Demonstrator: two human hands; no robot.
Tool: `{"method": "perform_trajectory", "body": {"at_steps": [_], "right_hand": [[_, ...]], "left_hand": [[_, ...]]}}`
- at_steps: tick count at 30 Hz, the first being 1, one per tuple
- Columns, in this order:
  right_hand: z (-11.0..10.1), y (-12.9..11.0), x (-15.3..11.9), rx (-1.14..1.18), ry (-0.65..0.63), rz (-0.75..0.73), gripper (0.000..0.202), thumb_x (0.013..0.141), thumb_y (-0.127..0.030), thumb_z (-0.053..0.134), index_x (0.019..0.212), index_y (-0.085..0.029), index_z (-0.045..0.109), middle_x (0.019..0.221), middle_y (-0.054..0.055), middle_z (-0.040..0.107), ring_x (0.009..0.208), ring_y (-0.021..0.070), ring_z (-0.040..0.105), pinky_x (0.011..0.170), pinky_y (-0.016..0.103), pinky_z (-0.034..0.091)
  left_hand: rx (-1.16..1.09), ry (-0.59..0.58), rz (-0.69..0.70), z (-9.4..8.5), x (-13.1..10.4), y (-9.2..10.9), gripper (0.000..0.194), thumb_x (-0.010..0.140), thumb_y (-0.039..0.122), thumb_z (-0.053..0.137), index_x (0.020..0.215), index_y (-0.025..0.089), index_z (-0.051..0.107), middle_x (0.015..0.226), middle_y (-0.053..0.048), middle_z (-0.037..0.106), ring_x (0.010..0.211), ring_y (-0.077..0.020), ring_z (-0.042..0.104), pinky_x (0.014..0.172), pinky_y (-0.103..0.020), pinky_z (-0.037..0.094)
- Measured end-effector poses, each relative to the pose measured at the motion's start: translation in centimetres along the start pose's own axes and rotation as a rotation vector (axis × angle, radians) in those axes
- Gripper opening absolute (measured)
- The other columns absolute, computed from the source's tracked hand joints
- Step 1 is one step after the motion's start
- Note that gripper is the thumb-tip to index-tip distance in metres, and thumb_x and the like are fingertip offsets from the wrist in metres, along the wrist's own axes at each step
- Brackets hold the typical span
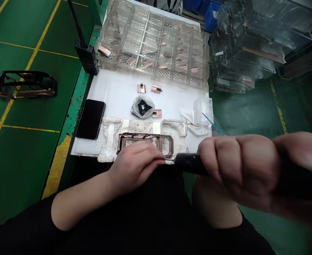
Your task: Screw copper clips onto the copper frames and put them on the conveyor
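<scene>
A brown metal frame (169, 141) lies in a worn whitish foam holder (109, 141) at the near edge of the table. My left hand (137, 161) rests over the frame's near side, fingers closed, with thumb and fingertips pinched by its near right corner. What they pinch is hidden. Close to the camera, my right hand (240, 166) is wrapped round a thick black screwdriver (189, 163). Its short metal shaft points left at my left fingertips. Beyond the holder sits a plastic bag (143, 107) of small black parts, with several copper-coloured pieces (141, 88) around it.
A clear compartmented tray (156, 42) with copper-coloured pieces fills the table's back. A phone (91, 119) lies left; a clear box (203, 109) with a blue stick (213, 124) stands right. Another frame (21, 84) appears at left, and stacked clear trays (246, 46) stand at right.
</scene>
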State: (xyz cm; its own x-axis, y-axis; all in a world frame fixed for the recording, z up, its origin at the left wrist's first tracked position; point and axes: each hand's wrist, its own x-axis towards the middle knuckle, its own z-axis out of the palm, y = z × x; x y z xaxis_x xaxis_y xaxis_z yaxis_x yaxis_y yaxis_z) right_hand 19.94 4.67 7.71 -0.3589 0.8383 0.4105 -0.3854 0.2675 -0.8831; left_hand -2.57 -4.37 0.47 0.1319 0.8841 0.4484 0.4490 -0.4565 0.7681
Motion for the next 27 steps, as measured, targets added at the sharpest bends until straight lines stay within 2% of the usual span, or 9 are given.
{"method": "perform_trajectory", "body": {"at_steps": [2,4,6,8,10,13,15,21,27], "right_hand": [[1.3,2.8,1.3,0.078,0.060,-0.063,0.026,0.095,-0.060,0.082,0.105,-0.036,0.080,0.055,-0.008,0.046,0.036,0.0138,0.038,0.038,0.032,0.043],[2.4,5.3,2.2,0.071,0.153,-0.094,0.020,0.093,-0.048,0.085,0.102,-0.032,0.080,0.059,-0.006,0.052,0.038,0.0138,0.042,0.040,0.033,0.044],[3.1,7.1,2.7,0.060,0.189,-0.107,0.019,0.090,-0.044,0.087,0.100,-0.030,0.079,0.059,-0.006,0.053,0.039,0.0139,0.043,0.041,0.032,0.044],[3.4,8.0,2.9,0.042,0.181,-0.092,0.023,0.089,-0.049,0.088,0.099,-0.031,0.076,0.058,-0.008,0.051,0.038,0.0137,0.042,0.041,0.032,0.042],[3.4,8.3,3.0,0.007,0.175,-0.075,0.028,0.088,-0.053,0.088,0.100,-0.033,0.073,0.058,-0.009,0.049,0.038,0.0136,0.040,0.041,0.031,0.040],[3.4,8.6,3.0,-0.062,0.180,-0.074,0.036,0.087,-0.061,0.089,0.100,-0.035,0.069,0.057,-0.010,0.046,0.037,0.0132,0.037,0.041,0.031,0.038],[3.4,8.8,2.9,-0.100,0.183,-0.056,0.038,0.086,-0.065,0.089,0.098,-0.035,0.068,0.058,-0.009,0.045,0.038,0.0132,0.037,0.043,0.032,0.039],[3.1,9.2,2.9,-0.084,0.160,-0.053,0.036,0.085,-0.061,0.091,0.098,-0.035,0.070,0.056,-0.008,0.047,0.039,0.0143,0.039,0.041,0.033,0.039],[2.2,9.8,3.4,-0.154,0.053,-0.015,0.050,0.078,-0.074,0.092,0.102,-0.037,0.069,0.051,-0.011,0.042,0.036,0.0144,0.035,0.039,0.032,0.039]], "left_hand": [[0.192,-0.058,-0.010,-0.5,0.9,-1.5,0.040,0.104,0.044,0.079,0.134,0.018,0.073,0.126,-0.015,0.082,0.119,-0.0318,0.076,0.107,-0.047,0.060],[0.382,-0.137,-0.064,-1.0,2.0,-2.8,0.060,0.102,0.054,0.079,0.147,0.015,0.068,0.146,-0.020,0.075,0.135,-0.0401,0.069,0.115,-0.056,0.054],[0.483,-0.302,-0.135,-1.4,3.4,-3.8,0.048,0.105,0.042,0.077,0.145,0.015,0.070,0.147,-0.017,0.075,0.135,-0.0391,0.069,0.113,-0.053,0.055],[0.509,-0.499,-0.199,-1.4,4.7,-4.5,0.032,0.104,0.028,0.075,0.134,0.020,0.076,0.136,-0.011,0.080,0.125,-0.0337,0.074,0.101,-0.045,0.059],[0.530,-0.617,-0.240,-1.1,5.7,-4.8,0.021,0.103,0.024,0.073,0.123,0.024,0.080,0.122,-0.005,0.083,0.113,-0.0301,0.077,0.088,-0.040,0.058],[0.578,-0.651,-0.244,-0.5,6.5,-5.0,0.012,0.102,0.020,0.070,0.108,0.024,0.079,0.109,-0.004,0.082,0.099,-0.0276,0.078,0.076,-0.038,0.053],[0.598,-0.661,-0.241,-0.1,6.7,-5.0,0.014,0.100,0.016,0.067,0.105,0.023,0.078,0.105,-0.005,0.082,0.094,-0.0273,0.078,0.072,-0.037,0.051],[0.587,-0.666,-0.268,0.4,6.9,-4.9,0.022,0.099,0.012,0.061,0.106,0.023,0.080,0.102,-0.007,0.081,0.095,-0.0290,0.078,0.070,-0.037,0.049],[0.573,-0.675,-0.337,0.6,7.1,-4.7,0.024,0.101,0.016,0.062,0.109,0.025,0.082,0.105,-0.007,0.081,0.097,-0.0292,0.077,0.073,-0.036,0.050]]}}
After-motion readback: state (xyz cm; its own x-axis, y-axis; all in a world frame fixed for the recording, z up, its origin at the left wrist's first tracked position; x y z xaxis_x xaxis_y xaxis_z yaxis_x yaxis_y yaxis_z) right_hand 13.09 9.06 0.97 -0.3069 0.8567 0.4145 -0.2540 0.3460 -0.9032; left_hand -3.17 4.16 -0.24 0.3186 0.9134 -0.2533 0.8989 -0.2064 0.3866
